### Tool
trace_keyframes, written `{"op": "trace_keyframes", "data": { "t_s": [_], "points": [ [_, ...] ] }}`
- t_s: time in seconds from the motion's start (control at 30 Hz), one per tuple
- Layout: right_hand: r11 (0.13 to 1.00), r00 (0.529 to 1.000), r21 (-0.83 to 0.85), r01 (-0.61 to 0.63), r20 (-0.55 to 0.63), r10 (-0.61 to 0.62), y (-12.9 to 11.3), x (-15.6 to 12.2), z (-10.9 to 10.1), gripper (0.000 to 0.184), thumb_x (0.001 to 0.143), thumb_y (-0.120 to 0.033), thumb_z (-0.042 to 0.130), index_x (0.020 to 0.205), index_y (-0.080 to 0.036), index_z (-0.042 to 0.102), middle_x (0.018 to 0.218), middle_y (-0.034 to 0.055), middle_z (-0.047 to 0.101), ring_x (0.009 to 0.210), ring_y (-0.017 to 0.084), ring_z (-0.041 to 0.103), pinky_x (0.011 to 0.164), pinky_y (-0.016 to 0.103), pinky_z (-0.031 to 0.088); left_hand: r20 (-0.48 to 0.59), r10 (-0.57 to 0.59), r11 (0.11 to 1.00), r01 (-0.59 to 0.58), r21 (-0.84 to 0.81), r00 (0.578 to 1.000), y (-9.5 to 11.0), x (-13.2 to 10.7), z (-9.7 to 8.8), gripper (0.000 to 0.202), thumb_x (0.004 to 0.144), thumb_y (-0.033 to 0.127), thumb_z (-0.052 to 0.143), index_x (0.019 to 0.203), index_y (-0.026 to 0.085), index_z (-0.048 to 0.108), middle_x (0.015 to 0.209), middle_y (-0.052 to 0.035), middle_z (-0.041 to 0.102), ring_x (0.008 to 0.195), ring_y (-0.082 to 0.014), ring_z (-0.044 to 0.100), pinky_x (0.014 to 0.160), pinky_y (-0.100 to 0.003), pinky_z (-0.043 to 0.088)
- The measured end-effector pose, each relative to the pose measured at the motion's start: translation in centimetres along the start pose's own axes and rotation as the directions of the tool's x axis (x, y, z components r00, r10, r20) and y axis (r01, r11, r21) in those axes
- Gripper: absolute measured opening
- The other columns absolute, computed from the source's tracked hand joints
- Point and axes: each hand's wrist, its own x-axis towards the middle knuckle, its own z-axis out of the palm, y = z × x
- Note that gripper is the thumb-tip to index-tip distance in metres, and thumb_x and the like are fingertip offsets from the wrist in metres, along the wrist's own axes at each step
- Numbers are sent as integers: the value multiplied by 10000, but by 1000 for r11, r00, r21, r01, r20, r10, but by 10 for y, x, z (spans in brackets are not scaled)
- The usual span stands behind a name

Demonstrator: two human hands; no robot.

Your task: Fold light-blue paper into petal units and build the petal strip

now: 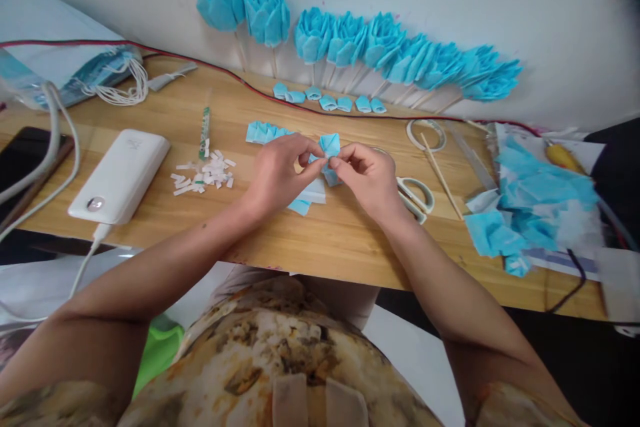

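Between the fingertips of my left hand (283, 167) and my right hand (365, 177) is a small folded blue petal (330, 144), pinched from both sides just above the table. Both hands are closed, thumbs against fingers. Under them lie flat blue and white pieces (301, 205), partly hidden by the hands. A row of folded blue pieces (265, 132) lies behind my left hand. White-handled scissors (421, 197) rest beside my right wrist, partly covered by it.
Blue flowers on sticks (383, 40) lean along the wall, with several small blue petals (328, 103) before them. White paper strips (215, 170) and a power bank (120, 177) lie left. A tape roll (443, 140), a wooden stick (443, 177) and blue scraps (543, 190) lie right.
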Motion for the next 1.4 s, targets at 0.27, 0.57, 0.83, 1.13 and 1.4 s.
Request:
{"op": "trace_keyframes", "data": {
  "t_s": [0.27,0.57,0.83,1.13,1.4],
  "points": [
    [987,997,-141,70,-29,-75,-1,-2,2,113,815,-264,654,713,-223,628,657,-32,615,592,111,511,574,263,421,6,-59,998,59,20,998,-1,0,1,18,836,224,667,835,212,679,672,10,583,649,-142,515,627,-286,383],
    [976,992,-184,113,-33,-121,-3,-4,4,115,811,-222,647,701,-224,614,650,-36,616,583,111,508,585,264,426,33,-16,999,15,48,999,0,0,4,81,838,190,599,796,193,668,671,2,594,638,-139,510,627,-286,384],
    [981,994,-163,101,-20,-106,-3,-4,4,113,812,-227,645,704,-219,615,655,-35,624,584,109,513,576,261,421,32,-10,999,8,45,999,1,-1,4,113,809,163,558,753,189,653,666,-5,603,626,-138,503,602,-287,366],
    [979,992,-165,120,-21,-126,0,-3,4,115,815,-230,644,708,-208,606,648,-43,607,579,102,503,574,257,412,26,4,1000,-4,12,1000,-3,-2,5,119,822,174,564,805,179,682,674,2,615,610,-124,503,600,-266,385],
    [978,993,-176,114,-20,-119,-1,-3,4,111,811,-240,650,708,-209,619,647,-35,619,578,105,507,560,256,410,21,8,1000,-9,5,1000,-1,-2,4,129,820,152,553,747,178,656,666,-2,606,611,-127,496,597,-272,369]
  ]
}}
